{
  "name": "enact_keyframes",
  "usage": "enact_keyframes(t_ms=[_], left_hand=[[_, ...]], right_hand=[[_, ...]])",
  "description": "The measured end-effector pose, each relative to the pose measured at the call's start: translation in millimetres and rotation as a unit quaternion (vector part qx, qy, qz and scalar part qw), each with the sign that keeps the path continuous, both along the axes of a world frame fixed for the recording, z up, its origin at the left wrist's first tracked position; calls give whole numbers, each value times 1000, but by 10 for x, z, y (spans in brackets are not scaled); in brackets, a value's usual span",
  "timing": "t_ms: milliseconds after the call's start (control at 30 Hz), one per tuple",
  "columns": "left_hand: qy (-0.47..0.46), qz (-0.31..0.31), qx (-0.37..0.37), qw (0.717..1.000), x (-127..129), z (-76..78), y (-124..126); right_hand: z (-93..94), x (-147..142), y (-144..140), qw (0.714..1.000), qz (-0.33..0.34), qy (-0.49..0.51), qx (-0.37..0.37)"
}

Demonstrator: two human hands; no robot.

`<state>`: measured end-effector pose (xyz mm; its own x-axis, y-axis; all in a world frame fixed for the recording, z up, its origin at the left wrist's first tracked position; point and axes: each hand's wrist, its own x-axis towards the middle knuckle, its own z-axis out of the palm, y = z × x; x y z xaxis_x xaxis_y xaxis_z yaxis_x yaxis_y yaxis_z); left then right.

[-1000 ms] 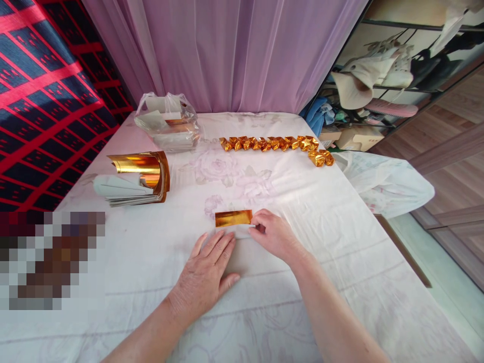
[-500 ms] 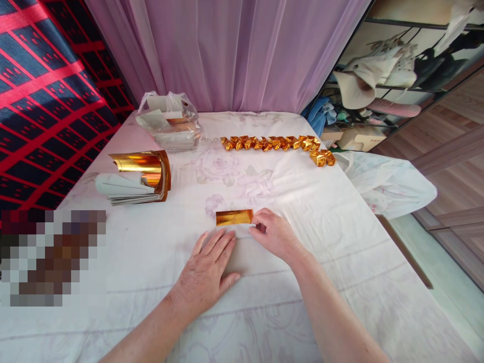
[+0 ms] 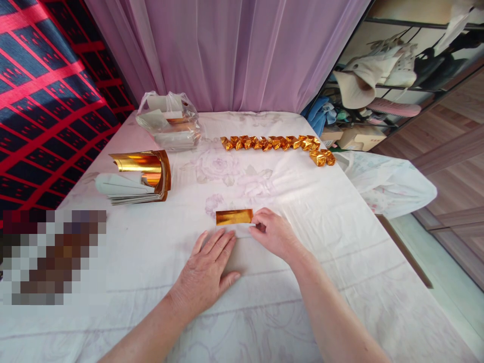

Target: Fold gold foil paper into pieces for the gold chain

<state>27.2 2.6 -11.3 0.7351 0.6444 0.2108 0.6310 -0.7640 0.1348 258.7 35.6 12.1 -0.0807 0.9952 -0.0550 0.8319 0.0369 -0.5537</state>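
Observation:
A sheet of gold foil paper (image 3: 234,217) lies on the white cloth, its far edge folded over so a gold strip shows above the white back. My left hand (image 3: 206,272) rests flat, palm down, pressing the white near part of the sheet. My right hand (image 3: 274,233) pinches the right end of the gold fold with thumb and fingers.
A curled stack of gold sheets (image 3: 140,176) sits at the left. A clear plastic bag of paper (image 3: 168,121) lies further back. A row of several folded gold pieces (image 3: 278,143) runs across the far side. Cluttered shelves (image 3: 378,75) stand right, a purple curtain (image 3: 227,50) behind.

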Motion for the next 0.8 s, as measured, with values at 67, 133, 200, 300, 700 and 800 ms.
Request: enact_keyframes(t_ms=[67,133,200,300,700,800], left_hand=[[1,0,-2,1000,0,0,1],[4,1,-4,1000,0,-1,-1],[8,2,-6,1000,1,-5,-3],[10,3,-12,1000,4,-7,-3],[8,3,-21,1000,6,12,-2],[9,4,-21,1000,10,12,-2]], right_hand=[[6,-4,0,1000,-2,-1,-4],[5,-5,-2,1000,-4,-3,-3],[1,-4,-4,1000,-2,-4,1],[-2,0,-6,1000,0,-3,2],[-12,13,-5,1000,2,4,4],[1,4,-4,1000,1,0,-4]])
